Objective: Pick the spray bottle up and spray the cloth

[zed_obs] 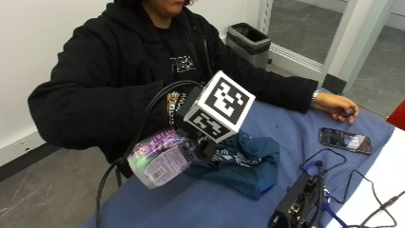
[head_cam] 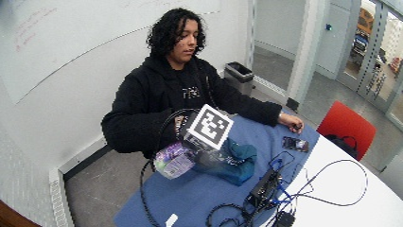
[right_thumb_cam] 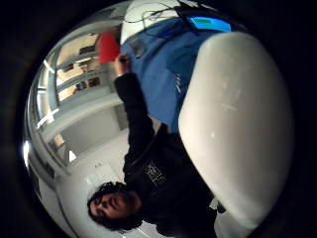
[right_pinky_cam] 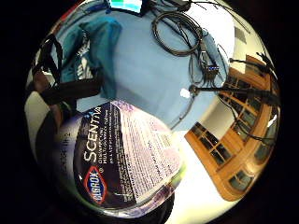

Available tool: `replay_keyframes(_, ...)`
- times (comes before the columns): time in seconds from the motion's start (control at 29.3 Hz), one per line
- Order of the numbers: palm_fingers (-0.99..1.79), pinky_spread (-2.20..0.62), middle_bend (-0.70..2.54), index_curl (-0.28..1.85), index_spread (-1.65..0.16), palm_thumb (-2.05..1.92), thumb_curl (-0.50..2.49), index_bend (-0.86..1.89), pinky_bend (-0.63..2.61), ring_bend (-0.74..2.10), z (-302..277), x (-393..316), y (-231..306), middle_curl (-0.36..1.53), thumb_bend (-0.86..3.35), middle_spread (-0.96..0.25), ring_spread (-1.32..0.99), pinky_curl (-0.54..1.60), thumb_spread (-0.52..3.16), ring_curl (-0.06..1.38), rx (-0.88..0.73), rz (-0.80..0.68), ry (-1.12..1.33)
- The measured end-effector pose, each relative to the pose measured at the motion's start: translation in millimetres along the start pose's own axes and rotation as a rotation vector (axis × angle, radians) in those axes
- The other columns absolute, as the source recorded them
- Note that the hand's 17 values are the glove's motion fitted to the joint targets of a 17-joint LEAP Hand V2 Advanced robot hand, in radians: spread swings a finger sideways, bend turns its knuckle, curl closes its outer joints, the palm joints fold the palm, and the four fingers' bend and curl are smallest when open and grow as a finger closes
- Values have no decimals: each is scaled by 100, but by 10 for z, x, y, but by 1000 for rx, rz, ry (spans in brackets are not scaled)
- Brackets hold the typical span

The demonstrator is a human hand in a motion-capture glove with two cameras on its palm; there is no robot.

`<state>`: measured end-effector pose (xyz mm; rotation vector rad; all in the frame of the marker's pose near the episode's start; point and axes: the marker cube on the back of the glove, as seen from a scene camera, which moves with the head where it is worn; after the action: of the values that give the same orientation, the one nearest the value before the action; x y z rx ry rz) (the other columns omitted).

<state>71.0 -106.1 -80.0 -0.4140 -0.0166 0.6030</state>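
In the outside view my gloved right hand [zed_obs: 204, 148] grips a spray bottle [zed_obs: 158, 161] with a purple label and holds it tilted in the air above the near end of the blue table [zed_obs: 208, 204]. Most of the hand is hidden. The crumpled teal cloth [zed_obs: 250, 164] lies on the table right beside the bottle, on its far side. In the little finger side palm view the bottle's label [right_pinky_cam: 126, 158] fills the area near the palm, with the cloth [right_pinky_cam: 93, 46] beyond it. The bottle's white body [right_thumb_cam: 237, 129] fills much of the thumb side palm view.
The person's bare left hand [zed_obs: 335, 105] rests on the table's far end near a phone [zed_obs: 345, 140]. A black device [zed_obs: 297, 204] and coiled cables [right_pinky_cam: 180, 35] lie past the cloth. A trash bin [zed_obs: 252, 40] stands behind and a red chair [head_cam: 343, 125] stands by the table's end.
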Motion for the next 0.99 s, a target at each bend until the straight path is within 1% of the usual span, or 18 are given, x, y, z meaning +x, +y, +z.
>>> replay_keyframes(0.1,129,-27,51,52,-29,104,71,17,52,71,188,-28,-111,53,-2,-18,-20,44,43,50,-92,50,83)
replay_keyframes(0.27,128,-27,51,52,-29,104,72,17,52,71,505,-25,-262,53,-2,-17,-20,44,44,50,-214,97,138)
replay_keyframes(0.51,126,-27,51,52,-29,105,74,16,52,72,801,-38,-367,53,-2,-17,-19,44,45,50,-287,114,188)
replay_keyframes(0.75,126,-26,50,52,-28,105,74,15,53,72,744,-117,-404,54,-2,-17,-19,44,47,50,-260,109,191)
replay_keyframes(0.85,125,-26,51,52,-28,105,75,15,53,72,554,-218,-390,54,-2,-17,-19,44,47,50,-206,88,187)
replay_keyframes(0.99,125,-26,50,51,-28,105,75,15,54,72,229,-458,-375,54,-2,-17,-19,44,48,50,-103,13,138)
